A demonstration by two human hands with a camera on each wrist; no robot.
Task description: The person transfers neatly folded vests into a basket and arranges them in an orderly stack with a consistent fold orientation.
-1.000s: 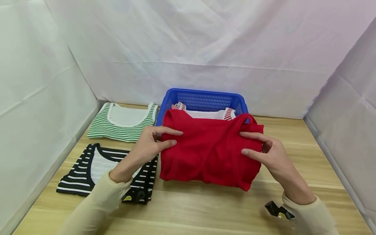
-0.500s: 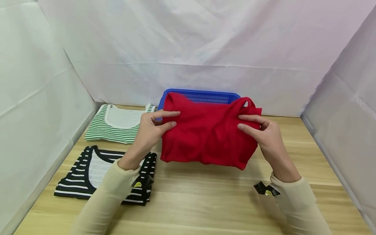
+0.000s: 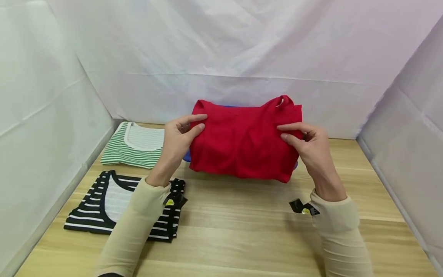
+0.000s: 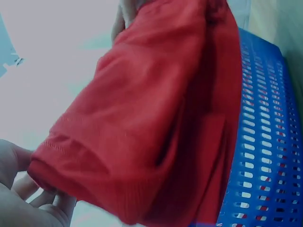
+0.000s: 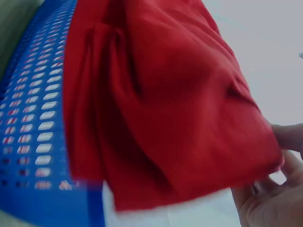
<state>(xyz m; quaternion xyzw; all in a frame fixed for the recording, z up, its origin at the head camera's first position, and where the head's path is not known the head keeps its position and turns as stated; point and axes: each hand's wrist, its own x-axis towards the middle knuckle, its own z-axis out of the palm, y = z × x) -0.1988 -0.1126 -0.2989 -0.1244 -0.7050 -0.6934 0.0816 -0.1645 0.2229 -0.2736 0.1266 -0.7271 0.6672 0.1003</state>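
A folded red tank top point(image 3: 238, 142) hangs between my two hands, over the blue plastic basket point(image 4: 258, 142) and hiding most of it in the head view. My left hand point(image 3: 178, 140) pinches the garment's left side between thumb and fingers. On the opposite side, my right hand point(image 3: 309, 142) pinches it the same way, near a small strap loop at the top corner. In both wrist views the layers of red cloth droop beside the basket's slotted wall. Bits of red and white show through the slots.
Left of the basket lies a folded green-and-white striped top point(image 3: 135, 148). Nearer, partly under my left forearm, is a folded black-and-white striped top point(image 3: 93, 207). White sheets point(image 3: 221, 46) enclose the wooden table point(image 3: 235, 231) at the back and sides.
Both hands have carried the red tank top forward, away from me, from in front of the basket to over it. The striped garment inside the basket is now covered from view.
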